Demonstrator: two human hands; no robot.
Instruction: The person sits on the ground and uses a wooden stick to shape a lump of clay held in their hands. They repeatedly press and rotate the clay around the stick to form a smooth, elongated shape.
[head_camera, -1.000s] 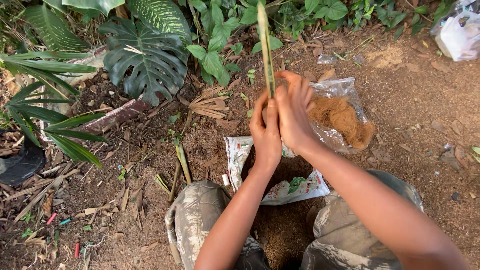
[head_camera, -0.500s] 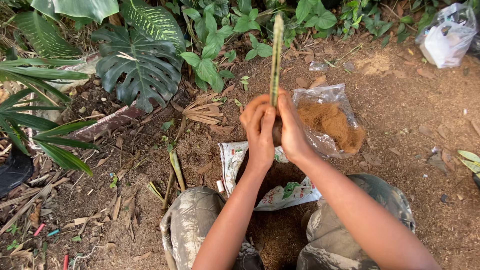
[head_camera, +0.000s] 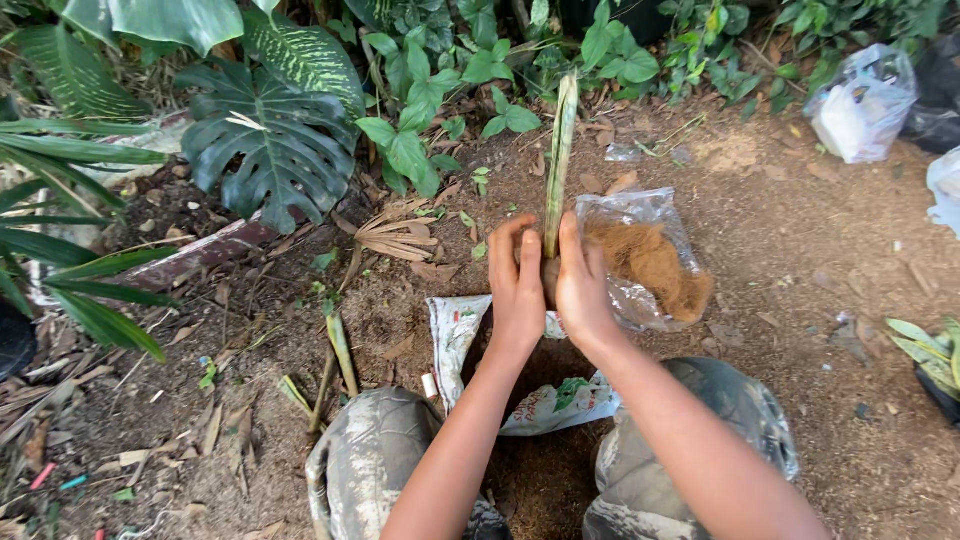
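A long green plant cutting (head_camera: 560, 160) stands upright between my two hands. My left hand (head_camera: 518, 290) and my right hand (head_camera: 580, 285) press together around its base, fingers wrapped on a clump of brown fibre that is mostly hidden. Just right of my hands lies a clear plastic bag (head_camera: 645, 215) holding brown coconut fibre (head_camera: 655, 270). Under my wrists an opened printed white bag (head_camera: 455, 340) lies flat with dark soil on it. My knees in camouflage trousers (head_camera: 365, 460) flank it.
Large-leafed green plants (head_camera: 270, 140) line the far side. Cut green stems (head_camera: 340, 350) lie on the dirt at left. White plastic bags (head_camera: 860, 100) sit at the far right. A reddish board (head_camera: 200, 255) lies at left among dry leaves.
My hands and the upright cutting have stayed closed together over the soil bag. The view has shifted slightly, so they sit a little lower in the picture.
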